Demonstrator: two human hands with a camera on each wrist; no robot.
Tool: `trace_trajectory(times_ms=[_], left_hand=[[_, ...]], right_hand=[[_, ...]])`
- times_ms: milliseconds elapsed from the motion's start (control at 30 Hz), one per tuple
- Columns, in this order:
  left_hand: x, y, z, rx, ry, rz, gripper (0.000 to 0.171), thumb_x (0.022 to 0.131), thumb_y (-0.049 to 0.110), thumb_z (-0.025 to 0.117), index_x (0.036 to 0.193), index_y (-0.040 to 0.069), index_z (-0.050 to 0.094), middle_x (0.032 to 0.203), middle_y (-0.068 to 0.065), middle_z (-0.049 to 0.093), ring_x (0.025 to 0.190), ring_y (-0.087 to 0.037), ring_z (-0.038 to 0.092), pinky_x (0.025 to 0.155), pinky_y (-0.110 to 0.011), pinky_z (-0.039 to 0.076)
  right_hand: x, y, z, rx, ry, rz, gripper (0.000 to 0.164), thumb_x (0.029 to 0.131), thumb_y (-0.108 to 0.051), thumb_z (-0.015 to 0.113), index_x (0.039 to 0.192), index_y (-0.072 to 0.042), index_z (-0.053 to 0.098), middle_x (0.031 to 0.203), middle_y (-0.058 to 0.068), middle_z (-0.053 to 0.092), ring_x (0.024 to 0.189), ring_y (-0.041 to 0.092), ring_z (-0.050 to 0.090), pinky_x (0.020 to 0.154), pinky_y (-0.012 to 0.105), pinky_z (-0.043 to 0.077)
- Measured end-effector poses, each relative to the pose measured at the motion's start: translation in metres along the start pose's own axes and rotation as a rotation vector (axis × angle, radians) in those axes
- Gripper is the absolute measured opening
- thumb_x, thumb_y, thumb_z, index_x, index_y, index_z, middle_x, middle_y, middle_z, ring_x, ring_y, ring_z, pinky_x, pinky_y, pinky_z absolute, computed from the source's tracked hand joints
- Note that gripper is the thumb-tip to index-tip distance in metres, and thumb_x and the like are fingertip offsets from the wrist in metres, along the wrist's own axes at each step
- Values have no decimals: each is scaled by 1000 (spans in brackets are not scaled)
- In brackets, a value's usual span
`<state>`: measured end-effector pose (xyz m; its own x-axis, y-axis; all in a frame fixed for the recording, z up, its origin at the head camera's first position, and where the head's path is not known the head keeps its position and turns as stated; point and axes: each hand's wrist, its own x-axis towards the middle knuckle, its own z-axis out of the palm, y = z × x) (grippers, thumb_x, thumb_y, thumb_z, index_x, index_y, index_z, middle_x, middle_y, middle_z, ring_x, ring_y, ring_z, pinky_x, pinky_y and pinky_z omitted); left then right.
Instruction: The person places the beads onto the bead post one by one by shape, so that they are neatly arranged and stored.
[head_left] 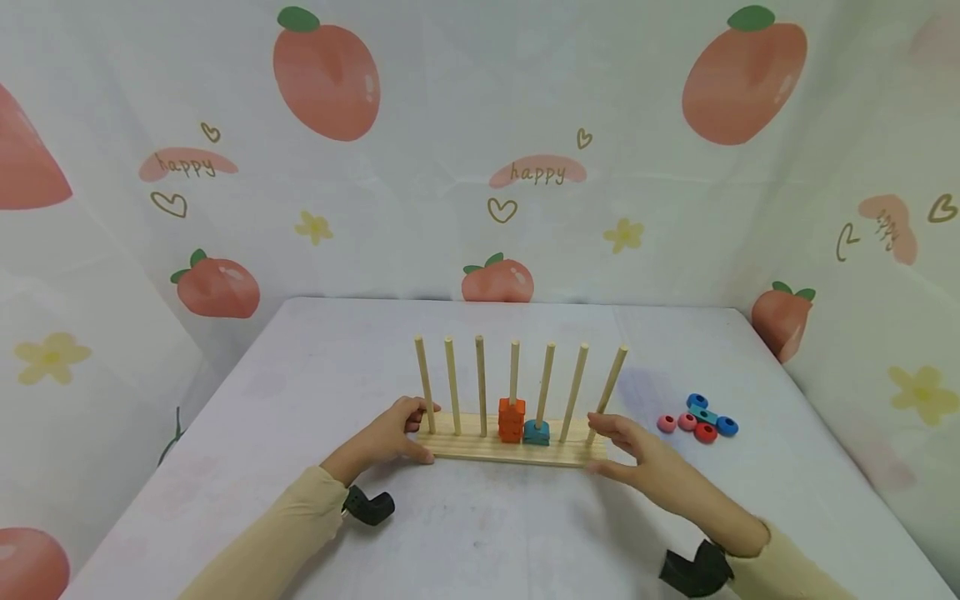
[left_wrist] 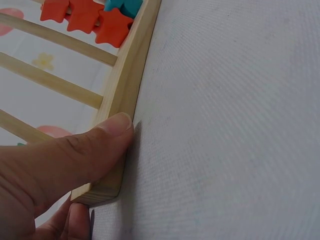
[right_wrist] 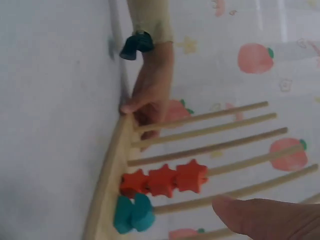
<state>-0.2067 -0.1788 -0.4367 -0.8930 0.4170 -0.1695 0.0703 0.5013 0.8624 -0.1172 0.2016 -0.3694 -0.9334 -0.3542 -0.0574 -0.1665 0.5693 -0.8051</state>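
Observation:
A wooden peg rack (head_left: 480, 451) with several upright pegs stands on the table. Three orange star beads (right_wrist: 161, 181) are stacked on its middle peg, and two teal beads (right_wrist: 134, 213) sit on the peg to their right. My left hand (head_left: 386, 437) grips the rack's left end; in the left wrist view its thumb (left_wrist: 95, 150) presses the front face while fingers reach behind. At the right end, my right hand (head_left: 660, 475) is held with thumb and fingers spread around the corner. The right wrist view shows only its thumb (right_wrist: 260, 218), apart from the base.
Loose beads in blue, red, pink and teal lie in a cluster to the right, among them a red bead (head_left: 705, 432) and a blue bead (head_left: 727, 426). A patterned cloth backdrop (head_left: 420, 225) rises behind the white table (head_left: 480, 542).

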Motion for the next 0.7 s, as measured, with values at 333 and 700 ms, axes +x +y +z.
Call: trace_trajectory(times_ms=[333, 700], left_hand=[[0, 0, -1, -1, -4, 1, 75, 65, 0, 87, 131, -1, 51, 122, -17, 43, 114, -29, 50, 101, -46, 42], [0, -2, 0, 17, 2, 6, 74, 65, 0, 87, 130, 0, 53, 121, -16, 44, 112, -27, 49, 100, -44, 42]], right_hand=[[-14, 8, -62, 12, 222, -164, 30, 95, -11, 61, 122, 1, 59, 116, -7, 66, 102, 0, 63, 80, 18, 53], [-8, 60, -121, -7, 431, -93, 23, 98, -17, 57, 121, -16, 58, 103, -33, 58, 91, -17, 57, 74, 5, 46]])
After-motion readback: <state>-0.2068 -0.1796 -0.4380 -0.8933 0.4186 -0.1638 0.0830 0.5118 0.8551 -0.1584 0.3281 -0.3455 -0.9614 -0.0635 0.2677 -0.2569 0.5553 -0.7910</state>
